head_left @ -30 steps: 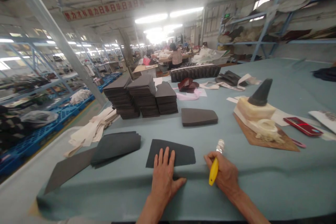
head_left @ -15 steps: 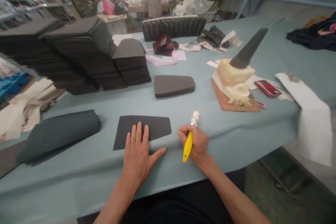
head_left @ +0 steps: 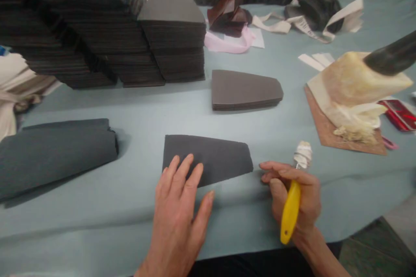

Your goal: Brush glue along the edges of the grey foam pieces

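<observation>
My left hand (head_left: pixel 178 207) lies flat with fingers stretched out, its fingertips resting on the near edge of a dark grey trapezoid fabric piece (head_left: pixel 211 158) on the grey-blue table (head_left: pixel 130 225). My right hand (head_left: pixel 292 199) is closed round a yellow-handled tool (head_left: pixel 290 212) whose tip is wrapped in white tape (head_left: pixel 302 156); it sits just right of the fabric piece.
A small stack of similar grey pieces (head_left: pixel 245 90) lies behind. Tall dark stacks (head_left: pixel 97 30) stand at the back left, folded grey sheets (head_left: pixel 55 151) at the left. A board with a cream block and black cone (head_left: pixel 354 91) is at the right, a red phone (head_left: pixel 401 114) beyond it.
The view has tilted down and come closer to the table. Both hands stay in place, the left on the fabric piece and the right holding the tool.
</observation>
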Tool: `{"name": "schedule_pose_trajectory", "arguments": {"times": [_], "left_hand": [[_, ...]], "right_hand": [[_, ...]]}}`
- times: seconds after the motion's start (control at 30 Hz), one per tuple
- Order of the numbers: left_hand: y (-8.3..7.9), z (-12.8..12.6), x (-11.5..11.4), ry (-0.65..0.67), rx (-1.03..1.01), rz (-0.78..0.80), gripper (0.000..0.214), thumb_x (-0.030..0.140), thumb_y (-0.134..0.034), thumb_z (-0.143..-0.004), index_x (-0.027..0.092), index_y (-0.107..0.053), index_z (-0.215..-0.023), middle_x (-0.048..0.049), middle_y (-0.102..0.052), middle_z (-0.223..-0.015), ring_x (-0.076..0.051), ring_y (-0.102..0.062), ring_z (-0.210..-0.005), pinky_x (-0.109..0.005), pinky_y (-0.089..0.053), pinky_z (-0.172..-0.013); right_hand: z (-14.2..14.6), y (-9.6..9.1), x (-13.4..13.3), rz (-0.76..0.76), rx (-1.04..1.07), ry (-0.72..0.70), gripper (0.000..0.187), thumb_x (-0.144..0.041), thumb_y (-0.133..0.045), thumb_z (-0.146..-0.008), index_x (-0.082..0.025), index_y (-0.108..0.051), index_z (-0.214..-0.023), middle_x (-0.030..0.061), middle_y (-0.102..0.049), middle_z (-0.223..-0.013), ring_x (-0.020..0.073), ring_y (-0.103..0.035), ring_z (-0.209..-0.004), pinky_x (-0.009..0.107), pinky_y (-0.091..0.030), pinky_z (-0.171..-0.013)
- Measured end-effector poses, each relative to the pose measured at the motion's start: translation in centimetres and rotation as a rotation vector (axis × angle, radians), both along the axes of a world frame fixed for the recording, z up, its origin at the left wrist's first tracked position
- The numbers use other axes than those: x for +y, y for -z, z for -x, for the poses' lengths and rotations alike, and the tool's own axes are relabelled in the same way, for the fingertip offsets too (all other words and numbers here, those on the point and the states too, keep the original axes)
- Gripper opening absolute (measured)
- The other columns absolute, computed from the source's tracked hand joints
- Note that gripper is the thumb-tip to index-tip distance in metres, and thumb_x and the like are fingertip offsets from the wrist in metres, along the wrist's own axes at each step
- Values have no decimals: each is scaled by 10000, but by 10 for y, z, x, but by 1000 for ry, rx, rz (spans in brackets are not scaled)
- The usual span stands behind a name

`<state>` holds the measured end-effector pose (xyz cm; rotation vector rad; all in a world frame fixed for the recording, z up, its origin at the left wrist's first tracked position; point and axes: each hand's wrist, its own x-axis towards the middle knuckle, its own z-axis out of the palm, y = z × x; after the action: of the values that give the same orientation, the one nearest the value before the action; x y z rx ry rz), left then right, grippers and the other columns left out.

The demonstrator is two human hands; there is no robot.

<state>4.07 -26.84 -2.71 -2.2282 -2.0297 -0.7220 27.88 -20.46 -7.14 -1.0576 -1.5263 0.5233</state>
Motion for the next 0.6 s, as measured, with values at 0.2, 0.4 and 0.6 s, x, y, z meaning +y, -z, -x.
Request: {"name": "schedule_pose_trajectory", "arguments": {"times": [0.2, 0.4, 0.6], "left_hand": [[-2, 59, 12, 71, -17, -81, 233, 173, -618, -1038, 211, -644, -1266, -95, -730, -1264, -251, -681, -1177, -444, -547, -1081], [11, 66, 20, 96, 25, -108, 191, 283, -611, -1051, 204, -663, -1218, -123, -720, -1242, -306, -689, -1088, -500, -518, -991], [16, 68, 22, 89, 48, -152, 195, 311, -615, -1042, 201, -682, -1189, -127, -740, -1222, -336, -695, -1071, -516, -520, -979]], "right_hand": [[25, -61, -9, 358, 446, -57, 284, -571, -655, -1031, -317, -647, -1156, -38, -667, -648, 129, -585, -523, 230, -441, -459], [53, -79, 10, 769, 835, -377, 492, -743, -568, -1001, -321, -723, -1201, -119, -374, -443, 78, -190, -371, 195, -228, -383], [50, -67, 13, 774, 835, -247, 564, -779, -639, -935, -257, -798, -1075, -120, -243, -482, 71, -141, -447, 195, -222, -426]]}}
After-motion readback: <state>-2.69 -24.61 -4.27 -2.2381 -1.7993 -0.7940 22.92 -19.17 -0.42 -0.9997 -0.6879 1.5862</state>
